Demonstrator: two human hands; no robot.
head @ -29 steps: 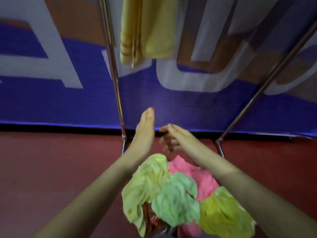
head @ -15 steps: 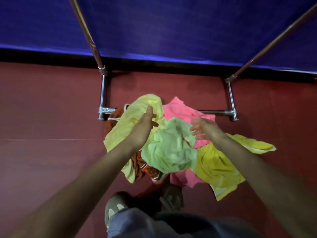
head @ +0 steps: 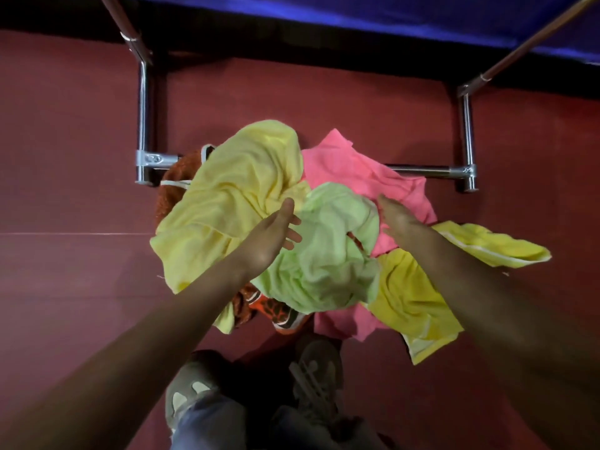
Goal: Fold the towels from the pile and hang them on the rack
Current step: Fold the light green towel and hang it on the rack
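As they sink closer, left hand (head: 272, 237) and right hand (head: 400, 219) flank the green towel (head: 324, 258), open, empty.

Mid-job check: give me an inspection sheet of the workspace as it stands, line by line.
Surface: dark red floor, towels heaped on it.
Job's things: pile of crumpled towels, none folded: pale yellow towel, light green towel on top, pink towel, bright yellow towel, orange patterned towel underneath; metal rack behind, its low crossbar partly covered by the pile.
Clutter: nothing seen.
Grips: left hand and right hand both open, either side of the light green towel, holding nothing.
Cables: nothing seen.
Surroundings: blue banner behind the rack; the person's shoes below the pile.
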